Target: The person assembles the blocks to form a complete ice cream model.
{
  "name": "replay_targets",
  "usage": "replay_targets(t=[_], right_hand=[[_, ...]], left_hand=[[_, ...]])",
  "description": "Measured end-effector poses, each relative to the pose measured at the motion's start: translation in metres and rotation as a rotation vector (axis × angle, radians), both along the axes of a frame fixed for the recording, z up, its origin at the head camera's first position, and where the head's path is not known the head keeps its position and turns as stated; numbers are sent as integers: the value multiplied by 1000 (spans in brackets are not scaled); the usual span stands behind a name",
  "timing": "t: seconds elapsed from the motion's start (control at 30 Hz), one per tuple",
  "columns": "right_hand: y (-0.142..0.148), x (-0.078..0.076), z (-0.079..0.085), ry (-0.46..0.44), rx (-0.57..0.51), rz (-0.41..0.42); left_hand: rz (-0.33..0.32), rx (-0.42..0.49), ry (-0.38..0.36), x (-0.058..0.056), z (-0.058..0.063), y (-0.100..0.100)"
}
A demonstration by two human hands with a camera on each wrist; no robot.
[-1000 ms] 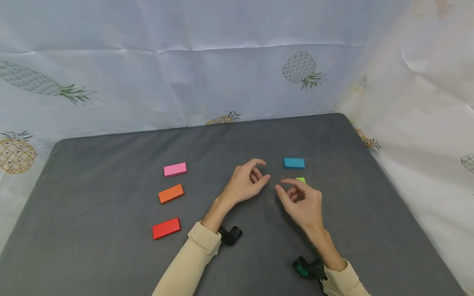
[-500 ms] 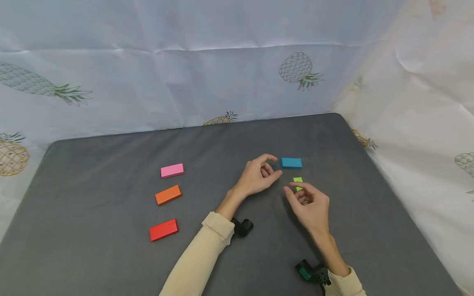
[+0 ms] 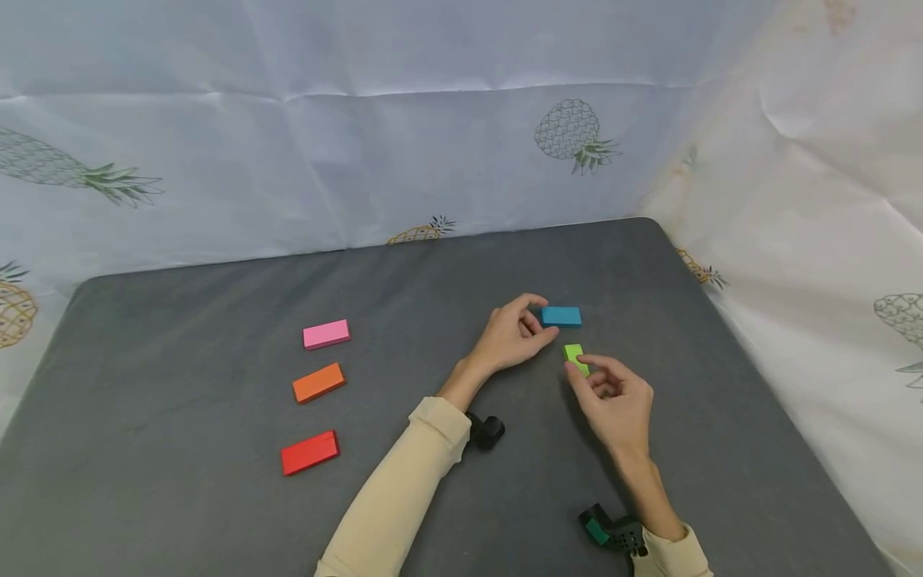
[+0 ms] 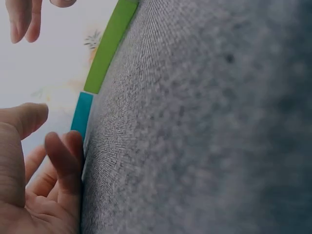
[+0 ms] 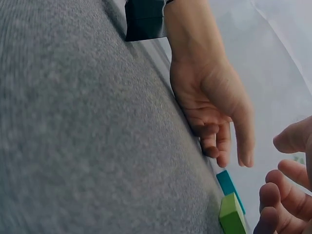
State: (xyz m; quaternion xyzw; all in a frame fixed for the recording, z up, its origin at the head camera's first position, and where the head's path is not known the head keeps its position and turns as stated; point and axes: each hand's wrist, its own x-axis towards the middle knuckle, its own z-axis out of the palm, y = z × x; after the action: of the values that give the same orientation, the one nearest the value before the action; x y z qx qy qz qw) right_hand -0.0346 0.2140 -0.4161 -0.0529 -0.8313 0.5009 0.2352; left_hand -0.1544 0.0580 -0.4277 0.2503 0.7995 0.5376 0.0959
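Note:
A blue block (image 3: 562,316) lies on the dark table, seen also in the left wrist view (image 4: 82,116). My left hand (image 3: 512,335) is at its left end, thumb and index finger parted on either side of that end, the other fingers loosely bent. Just nearer me lies a lime-green block (image 3: 574,358), partly covered by my right hand (image 3: 618,401). There the thumb and index finger hover over the block's near end, spread apart. In the right wrist view the green block (image 5: 232,214) shows beside the right fingers, with a gap between.
On the left of the grey tabletop (image 3: 180,361) a pink block (image 3: 327,334), an orange block (image 3: 319,383) and a red block (image 3: 310,453) form a loose column. A white pineapple-print cloth (image 3: 404,160) hangs behind the table and along its right side.
My left hand has moved right and slightly away from me, up to the blue block. My right hand has shifted a little right, uncovering more of the green block. The blocks stay on the table.

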Motion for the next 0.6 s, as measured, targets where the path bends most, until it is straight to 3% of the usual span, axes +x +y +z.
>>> replay_targets(t=[0.6], right_hand=[[9,0,-6,-70,23,-55]], left_hand=[[42,-95,-73,-5,2,8]])
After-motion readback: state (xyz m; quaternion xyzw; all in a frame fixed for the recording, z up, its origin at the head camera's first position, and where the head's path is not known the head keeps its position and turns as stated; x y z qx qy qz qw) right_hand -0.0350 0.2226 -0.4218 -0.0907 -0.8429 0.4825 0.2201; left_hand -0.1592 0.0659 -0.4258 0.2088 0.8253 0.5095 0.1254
